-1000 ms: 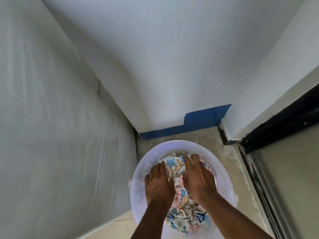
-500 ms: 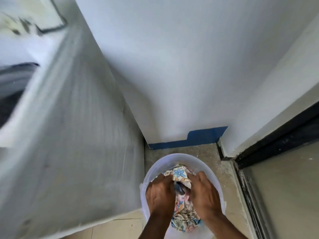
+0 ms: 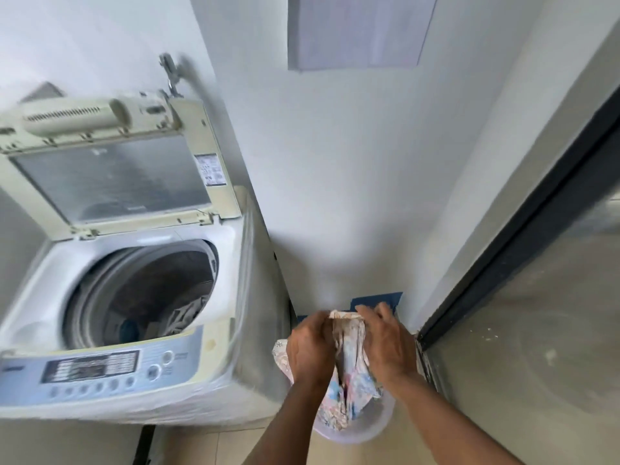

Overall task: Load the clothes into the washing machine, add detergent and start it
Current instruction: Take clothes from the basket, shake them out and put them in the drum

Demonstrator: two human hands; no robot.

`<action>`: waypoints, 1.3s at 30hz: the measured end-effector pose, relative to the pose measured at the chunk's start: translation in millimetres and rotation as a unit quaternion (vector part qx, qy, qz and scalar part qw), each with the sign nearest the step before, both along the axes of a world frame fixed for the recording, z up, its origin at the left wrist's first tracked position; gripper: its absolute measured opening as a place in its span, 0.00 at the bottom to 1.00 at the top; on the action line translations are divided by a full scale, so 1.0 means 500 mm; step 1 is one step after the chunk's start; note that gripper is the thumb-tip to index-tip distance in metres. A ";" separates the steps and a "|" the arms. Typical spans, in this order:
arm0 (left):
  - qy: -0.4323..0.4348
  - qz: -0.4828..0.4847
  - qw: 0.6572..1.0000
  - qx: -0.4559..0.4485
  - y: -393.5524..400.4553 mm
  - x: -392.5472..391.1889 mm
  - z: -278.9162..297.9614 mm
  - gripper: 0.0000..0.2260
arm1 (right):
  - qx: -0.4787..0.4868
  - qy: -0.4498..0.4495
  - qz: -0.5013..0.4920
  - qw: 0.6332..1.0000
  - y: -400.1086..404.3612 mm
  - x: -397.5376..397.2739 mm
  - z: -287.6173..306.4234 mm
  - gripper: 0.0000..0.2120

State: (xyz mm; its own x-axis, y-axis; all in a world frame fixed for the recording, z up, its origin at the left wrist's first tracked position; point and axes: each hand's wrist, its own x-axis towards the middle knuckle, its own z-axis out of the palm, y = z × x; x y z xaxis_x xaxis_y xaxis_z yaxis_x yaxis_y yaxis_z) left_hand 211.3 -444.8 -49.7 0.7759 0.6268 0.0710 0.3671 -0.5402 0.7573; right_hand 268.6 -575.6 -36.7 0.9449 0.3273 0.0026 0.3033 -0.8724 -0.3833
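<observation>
floor [image 3: 208, 446]: beige tile, 6 o'clock strip
walls [image 3: 352, 182]: white, smooth; blue skirting [image 3: 375, 299] at base
door [image 3: 536, 330]: 3 o'clock, glass, dark frame
washer [image 3: 214, 364]: 9 o'clock, top-loader, plastic-wrapped, yellowed lid [image 3: 114, 169] up
drum [image 3: 144, 290]: round, dark, some laundry inside
panel [image 3: 90, 367]: blue-grey, buttons
cloth [image 3: 349, 364]: floral, crumpled, 5 o'clock, lifted above tub, right of washer
tub [image 3: 369, 427]: translucent plastic, round, on floor
left hand [image 3: 310, 347]: fingers clenched round cloth
right hand [image 3: 385, 347]: fingers grasping cloth, blurred
</observation>
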 end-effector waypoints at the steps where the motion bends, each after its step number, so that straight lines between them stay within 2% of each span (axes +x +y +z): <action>1: -0.004 0.002 1.000 -0.003 -0.003 -0.004 0.031 0.09 | 0.009 -0.015 -0.001 1.000 -0.001 -0.003 0.033 0.20; 8: -0.097 0.009 0.994 -0.053 -0.001 -0.017 0.279 0.07 | 0.121 -0.127 -0.036 0.984 0.000 -0.033 0.250 0.17; 11: -0.115 -0.034 0.990 -0.070 0.022 -0.019 0.367 0.12 | 0.149 -0.171 -0.045 0.973 -0.004 -0.025 0.328 0.16; 14: -0.053 -0.105 0.990 -0.071 0.052 -0.023 0.444 0.17 | 0.165 -0.217 -0.053 0.961 -0.008 -0.007 0.408 0.16; 17: 0.039 -0.183 0.982 0.025 0.072 -0.020 0.495 0.27 | 0.173 -0.260 -0.039 0.949 -0.002 0.006 0.466 0.15; 18: 0.050 -0.190 0.980 0.029 0.076 -0.017 0.506 0.27 | 0.181 -0.265 -0.044 0.946 0.002 0.006 0.479 0.15; 20: 0.035 -0.176 0.983 -0.024 0.076 -0.013 0.535 0.25 | 0.220 -0.249 -0.065 0.941 0.009 0.010 0.494 0.13; 22: -0.006 -0.158 0.982 -0.101 0.066 -0.006 0.570 0.23 | 0.294 -0.184 -0.073 0.935 0.013 0.013 0.496 0.10; 25: -0.057 -0.130 0.969 -0.205 0.045 0.009 0.617 0.26 | 0.396 -0.098 -0.032 0.913 0.017 -0.025 0.496 0.07; 27: -0.079 -0.101 0.956 -0.264 0.032 0.020 0.641 0.25 | 0.434 -0.145 -0.015 0.889 0.012 -0.078 0.498 0.06; 29: -0.104 -0.091 0.938 -0.318 0.021 0.029 0.665 0.22 | 0.423 -0.245 0.003 0.872 0.001 -0.139 0.497 0.13; 30: -0.116 -0.085 0.930 -0.338 0.014 0.032 0.679 0.18 | 0.395 -0.267 0.024 0.879 -0.003 -0.166 0.489 0.17; 32: -0.142 -0.075 0.916 -0.367 -0.001 0.034 0.710 0.09 | 0.288 -0.250 0.055 0.923 -0.002 -0.198 0.457 0.26; 33: -0.156 -0.069 0.910 -0.377 -0.010 0.034 0.726 0.08 | 0.221 -0.228 0.052 0.947 -0.001 -0.204 0.435 0.28; 35: -0.182 -0.061 0.902 -0.386 -0.021 0.033 0.753 0.10 | 0.154 -0.199 0.019 0.968 -0.001 -0.198 0.396 0.21; 37: -0.209 -0.061 0.900 -0.377 -0.014 0.032 0.769 0.14 | 0.194 -0.197 -0.018 0.961 -0.009 -0.176 0.393 0.07; 39: -0.227 -0.059 0.904 -0.358 0.008 0.029 0.776 0.14 | 0.255 -0.204 -0.069 0.943 -0.024 -0.140 0.427 0.04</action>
